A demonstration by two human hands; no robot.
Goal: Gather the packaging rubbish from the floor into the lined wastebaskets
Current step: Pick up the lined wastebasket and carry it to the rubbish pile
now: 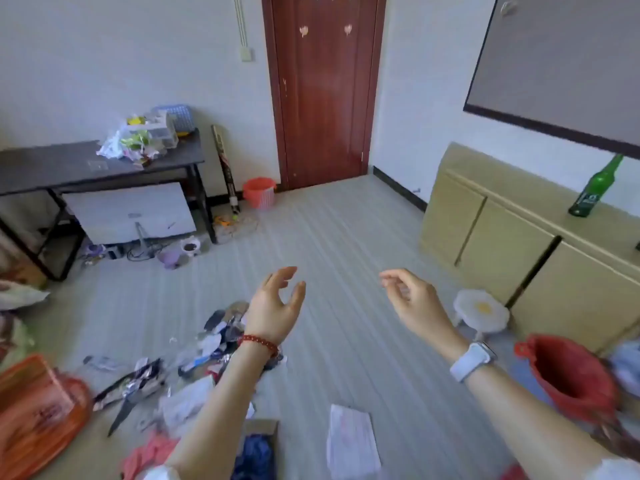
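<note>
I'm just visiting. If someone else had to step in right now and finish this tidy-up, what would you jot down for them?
Left hand and right hand: both raised, relaxed, holding nothing.
Rubbish pile of wrappers lies on the floor, below the left hand; a white paper sheet lies nearer, apart.
Red-lined wastebasket stands at the right; another orange basket by the door.
Done: unclear.
Left: carry the pile and sheet into the baskets.

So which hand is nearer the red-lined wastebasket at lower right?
The right hand. It hangs open in the air up and to the left of the red-lined wastebasket. The left hand is farther left, over the rubbish pile.
</note>
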